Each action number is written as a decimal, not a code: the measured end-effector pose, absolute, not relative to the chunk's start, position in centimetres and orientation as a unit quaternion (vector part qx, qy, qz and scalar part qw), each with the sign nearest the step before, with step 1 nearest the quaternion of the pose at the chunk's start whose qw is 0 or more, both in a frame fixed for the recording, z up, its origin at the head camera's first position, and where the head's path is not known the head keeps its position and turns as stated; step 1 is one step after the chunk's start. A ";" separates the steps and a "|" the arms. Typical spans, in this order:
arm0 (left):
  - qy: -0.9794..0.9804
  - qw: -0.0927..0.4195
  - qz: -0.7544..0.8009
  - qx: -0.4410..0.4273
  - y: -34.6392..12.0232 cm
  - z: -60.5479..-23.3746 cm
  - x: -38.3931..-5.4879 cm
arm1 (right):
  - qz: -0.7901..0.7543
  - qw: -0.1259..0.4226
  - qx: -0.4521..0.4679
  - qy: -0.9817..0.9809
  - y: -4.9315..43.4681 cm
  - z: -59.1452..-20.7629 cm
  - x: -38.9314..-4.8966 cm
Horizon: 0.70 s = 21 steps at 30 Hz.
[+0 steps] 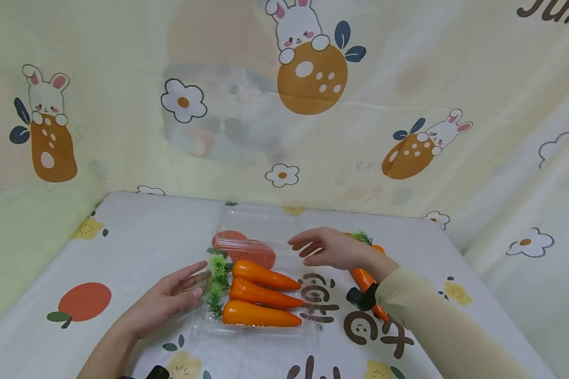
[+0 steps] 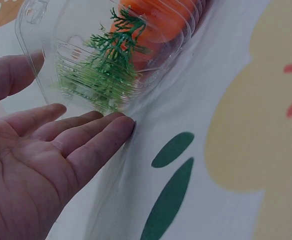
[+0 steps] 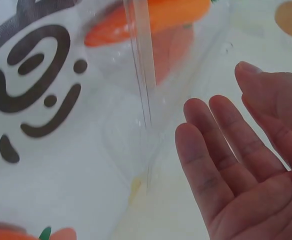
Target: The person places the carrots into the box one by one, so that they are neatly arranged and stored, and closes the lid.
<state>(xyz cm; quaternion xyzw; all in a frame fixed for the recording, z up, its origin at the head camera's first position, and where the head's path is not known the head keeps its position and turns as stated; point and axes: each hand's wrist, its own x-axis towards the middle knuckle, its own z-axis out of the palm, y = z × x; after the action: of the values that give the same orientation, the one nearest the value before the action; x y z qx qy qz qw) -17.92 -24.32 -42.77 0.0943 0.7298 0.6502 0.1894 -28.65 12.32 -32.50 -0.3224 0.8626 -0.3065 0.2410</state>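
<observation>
A clear plastic clamshell box [image 1: 258, 330] lies on the table with its lid [image 1: 258, 221] folded back, away from me. Inside are three orange toy carrots [image 1: 263, 314], tips to the right, their green leafy tops [image 1: 216, 284] against the left wall. My left hand [image 1: 173, 300] is at the box's left side, fingers extended; in the left wrist view its fingertips come up to the ridged wall, and contact is hard to tell. Near the box's far right corner hovers my right hand [image 1: 334, 250], fingers loosely bent, holding nothing; the right wrist view shows a gap to the plastic.
More carrots [image 1: 361, 277] lie right of the box, partly hidden by my right forearm. A white printed cloth [image 1: 142, 231] covers the table. A patterned curtain [image 1: 227, 152] hangs behind the far edge and along the sides.
</observation>
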 end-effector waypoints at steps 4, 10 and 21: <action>0.729 0.188 0.651 0.097 -24.3 -42.7 -17.9 | -0.319 0.214 -0.300 0.873 13.9 -32.0 -28.6; 0.728 0.190 0.653 0.095 -24.3 -42.8 -17.9 | -0.325 0.171 -0.269 0.890 16.7 -31.7 -28.7; 0.733 0.186 0.646 0.099 -24.3 -42.6 -17.9 | -0.339 0.124 -0.231 0.903 22.0 -32.2 -28.2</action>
<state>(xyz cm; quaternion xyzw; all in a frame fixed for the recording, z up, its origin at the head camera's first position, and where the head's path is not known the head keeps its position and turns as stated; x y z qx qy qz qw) -17.86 -24.26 -42.61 0.0986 0.7334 0.6464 0.1861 -28.21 22.01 -32.19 -0.2315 0.9035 -0.3389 0.1236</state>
